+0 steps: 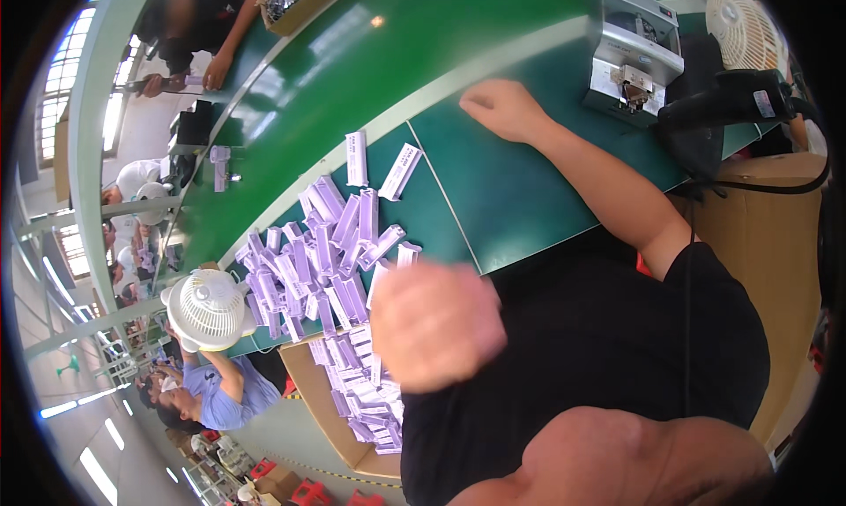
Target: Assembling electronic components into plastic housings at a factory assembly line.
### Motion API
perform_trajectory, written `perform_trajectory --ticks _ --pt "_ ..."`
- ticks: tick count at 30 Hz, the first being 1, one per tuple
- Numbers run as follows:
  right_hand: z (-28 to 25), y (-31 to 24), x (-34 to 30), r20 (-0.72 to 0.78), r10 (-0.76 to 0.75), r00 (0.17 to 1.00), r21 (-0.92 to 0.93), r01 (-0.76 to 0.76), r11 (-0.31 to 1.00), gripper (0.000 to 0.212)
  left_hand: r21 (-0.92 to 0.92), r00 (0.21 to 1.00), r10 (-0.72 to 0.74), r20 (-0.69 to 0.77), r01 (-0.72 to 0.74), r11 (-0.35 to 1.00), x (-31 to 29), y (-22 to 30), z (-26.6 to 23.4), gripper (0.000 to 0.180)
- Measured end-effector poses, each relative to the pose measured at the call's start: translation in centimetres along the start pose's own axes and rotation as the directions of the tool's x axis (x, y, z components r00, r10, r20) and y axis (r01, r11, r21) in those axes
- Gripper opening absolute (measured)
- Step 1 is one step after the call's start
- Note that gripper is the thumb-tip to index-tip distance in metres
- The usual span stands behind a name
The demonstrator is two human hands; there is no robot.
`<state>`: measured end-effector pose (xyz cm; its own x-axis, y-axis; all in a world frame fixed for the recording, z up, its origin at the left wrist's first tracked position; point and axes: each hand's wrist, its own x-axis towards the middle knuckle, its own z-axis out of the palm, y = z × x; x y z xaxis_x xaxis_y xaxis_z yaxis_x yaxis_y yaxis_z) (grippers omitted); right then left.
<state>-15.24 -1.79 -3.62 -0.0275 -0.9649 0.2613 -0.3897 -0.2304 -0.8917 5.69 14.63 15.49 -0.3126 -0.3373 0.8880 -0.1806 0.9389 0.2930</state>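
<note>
My right hand point(500, 109) lies palm down on the green table point(520, 189), arm stretched out, with nothing visible in it. My left hand point(436, 325) is raised close to the camera and blurred, its fingers curled; whether it holds anything is unclear. Just beyond it a heap of several small purple-and-white boxes point(317, 259) covers the table. Two more such boxes point(401, 171) lie apart, between the heap and my right hand.
A grey machine point(634, 48) stands past my right hand, with a white fan point(745, 26) and a black device point(731, 109) beside it. A cardboard carton point(352, 400) of purple boxes and another white fan point(207, 308) sit left. A green conveyor point(352, 65) runs behind; other people work along it.
</note>
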Motion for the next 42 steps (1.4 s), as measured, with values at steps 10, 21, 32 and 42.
perform_trajectory --ticks 10,21,32,42 --pt "-1.2 -0.6 -0.7 0.013 -0.001 1.0 -0.04 0.001 0.999 0.02 0.711 0.56 -0.781 0.278 0.426 0.559 -9.1 -16.0 1.2 0.041" --pt "-2.0 -2.8 -0.6 0.027 -0.023 0.999 0.318 0.013 0.948 0.033 0.115 0.633 -0.762 0.139 0.754 0.647 -5.3 -17.4 7.3 0.062" --pt "-2.2 -2.1 -1.4 -0.103 -0.209 0.973 0.165 0.224 0.961 0.043 -0.038 0.652 -0.749 0.114 0.757 0.653 -8.7 -17.9 11.6 0.077" --pt "-2.7 -2.8 -1.2 -0.196 -0.17 0.966 0.136 0.198 0.971 0.042 -0.219 0.6 -0.791 -0.116 0.762 0.61 -9.5 -18.8 11.0 0.023"
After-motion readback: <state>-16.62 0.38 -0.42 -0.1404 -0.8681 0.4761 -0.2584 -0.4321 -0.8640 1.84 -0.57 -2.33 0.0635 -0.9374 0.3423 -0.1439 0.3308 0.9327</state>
